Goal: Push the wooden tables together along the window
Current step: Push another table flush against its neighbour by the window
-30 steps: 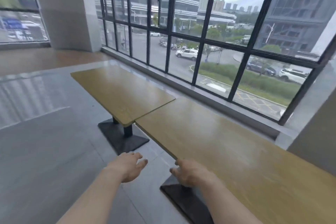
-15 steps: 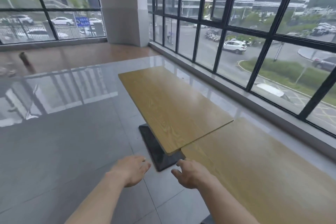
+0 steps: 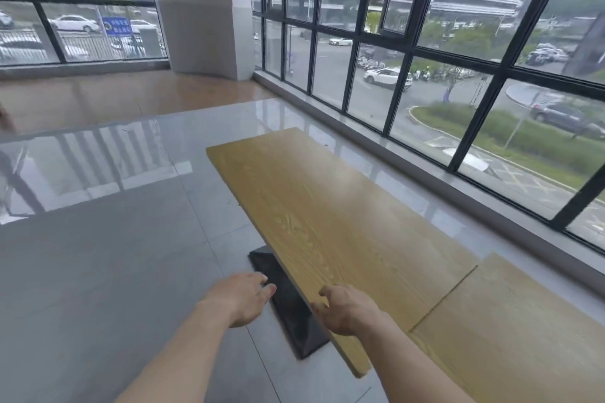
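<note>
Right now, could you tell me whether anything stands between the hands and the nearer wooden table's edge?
Nothing visible does. The right hand is already at the table edge; the left hand hangs over bare floor beside it.

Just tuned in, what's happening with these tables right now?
A person stands at the long edge of the far wooden table, on the side away from the window. The right hand is at that edge; whether it grips is unclear. The left hand hangs open over the floor beside the table's dark base. The near wooden table already meets it end to end, slightly offset.
</note>
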The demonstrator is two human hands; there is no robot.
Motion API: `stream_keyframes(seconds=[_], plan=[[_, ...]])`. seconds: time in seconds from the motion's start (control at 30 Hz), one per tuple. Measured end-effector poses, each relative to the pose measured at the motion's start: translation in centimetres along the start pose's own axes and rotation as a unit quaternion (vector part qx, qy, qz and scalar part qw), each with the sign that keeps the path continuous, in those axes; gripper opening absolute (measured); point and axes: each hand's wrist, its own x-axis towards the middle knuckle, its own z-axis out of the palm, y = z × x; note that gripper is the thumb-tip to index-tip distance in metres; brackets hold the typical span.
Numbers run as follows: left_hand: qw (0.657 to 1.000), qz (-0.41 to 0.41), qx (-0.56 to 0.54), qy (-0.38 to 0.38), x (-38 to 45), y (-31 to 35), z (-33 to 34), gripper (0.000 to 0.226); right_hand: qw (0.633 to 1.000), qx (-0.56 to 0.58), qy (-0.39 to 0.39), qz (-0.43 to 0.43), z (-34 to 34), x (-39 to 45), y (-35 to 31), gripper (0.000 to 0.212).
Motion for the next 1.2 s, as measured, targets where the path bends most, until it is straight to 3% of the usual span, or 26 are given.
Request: stream_keyframes(seconds=[0.23,0.53,0.8,1.2], plan=[[0.999,0.026,0.022,-0.027,10.8,-6.1,-6.8,0.057,0.998,0.040,0.014,0.041,-3.2,10.1,-5.9,0.049],[0.987,0.111,0.097,-0.068,24.1,-5.5,-9.8,0.056,0.987,0.109,0.017,0.121,-3.0,20.8,-3.4,0.048],[0.959,0.230,0.152,-0.072,37.1,-2.1,-8.1,0.057,0.955,0.187,0.060,0.222,-1.8,26.2,1.1,0.048],[0.888,0.431,0.155,0.032,45.3,-1.0,1.0,0.066,0.869,0.180,0.215,0.409,7.8,26.6,3.1,0.055]])
